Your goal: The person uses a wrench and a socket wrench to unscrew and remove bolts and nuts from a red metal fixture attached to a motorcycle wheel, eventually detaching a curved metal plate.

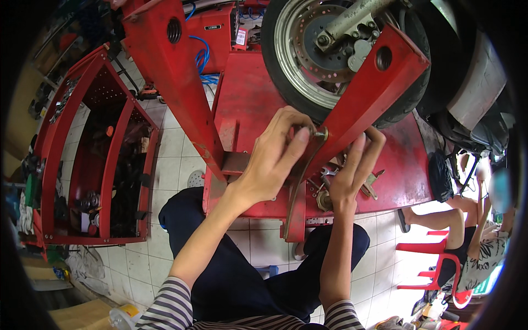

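A red steel post (352, 104) leans up between my hands, with a round hole near its top. My left hand (275, 154) is on its left side, thumb and forefinger closed at a bolt (320, 133) that sticks out of the post. From that bolt a curved metal strip (298, 190) hangs down along the post. My right hand (352, 170) is on the other side, its fingers bent in toward the post; what they hold, if anything, is hidden. Loose metal parts (324, 199) and fasteners lie on the red platform (256, 82) below.
A second red post (176, 82) rises on the left. Behind stands a motorcycle wheel (297, 60) with a brake disc. A red tool cart (102, 165) is at far left, blue hose (202, 55) behind. A seated person (473, 236) is at right by red plastic chairs (423, 264).
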Available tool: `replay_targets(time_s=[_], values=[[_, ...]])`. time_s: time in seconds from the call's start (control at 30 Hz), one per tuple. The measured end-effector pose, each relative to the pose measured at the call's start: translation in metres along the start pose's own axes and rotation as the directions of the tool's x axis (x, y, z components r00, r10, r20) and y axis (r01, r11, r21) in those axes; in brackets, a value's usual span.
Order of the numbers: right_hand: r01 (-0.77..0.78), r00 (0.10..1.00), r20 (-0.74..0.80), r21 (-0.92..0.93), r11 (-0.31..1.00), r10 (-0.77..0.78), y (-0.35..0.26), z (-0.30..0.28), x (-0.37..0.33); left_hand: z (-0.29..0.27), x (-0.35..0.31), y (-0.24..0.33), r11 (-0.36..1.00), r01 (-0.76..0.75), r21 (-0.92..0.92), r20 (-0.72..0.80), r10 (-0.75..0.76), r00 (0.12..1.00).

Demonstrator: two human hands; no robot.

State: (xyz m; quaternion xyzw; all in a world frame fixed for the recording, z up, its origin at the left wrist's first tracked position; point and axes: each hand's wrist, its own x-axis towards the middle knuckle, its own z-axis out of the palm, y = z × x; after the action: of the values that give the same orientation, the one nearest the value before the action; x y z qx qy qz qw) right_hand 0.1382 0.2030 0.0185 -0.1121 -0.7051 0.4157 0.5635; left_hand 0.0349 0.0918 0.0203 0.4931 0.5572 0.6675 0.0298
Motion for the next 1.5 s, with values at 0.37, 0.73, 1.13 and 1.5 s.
replay_targets(time_s=[0.37, 0.73, 1.13, 1.5], values=[[0.659, 0.751, 0.201, -0.28, 0.698, -0.628, -0.029, -0.008, -0.002, -0.018, -0.014, 0.015, 0.977, -0.023, -0.211, -0.045, 0.013, 0.999], [0.504, 0.833, 0.431, -0.332, 0.797, -0.347, -0.066, -0.027, 0.011, -0.027, -0.012, 0.028, 0.986, -0.167, 0.013, 0.206, 0.161, 0.965], [0.038, 0.936, 0.288, -0.651, 0.758, 0.2, -0.036, -0.106, 0.036, -0.005, -0.012, 0.003, 0.982, 0.113, 0.152, -0.011, -0.112, 0.994], [-0.015, 0.59, 0.52, -0.757, 0.653, 0.617, 0.065, -0.138, 0.005, 0.001, -0.016, -0.001, 0.836, -0.098, 0.539, 0.089, 0.06, 0.994]])
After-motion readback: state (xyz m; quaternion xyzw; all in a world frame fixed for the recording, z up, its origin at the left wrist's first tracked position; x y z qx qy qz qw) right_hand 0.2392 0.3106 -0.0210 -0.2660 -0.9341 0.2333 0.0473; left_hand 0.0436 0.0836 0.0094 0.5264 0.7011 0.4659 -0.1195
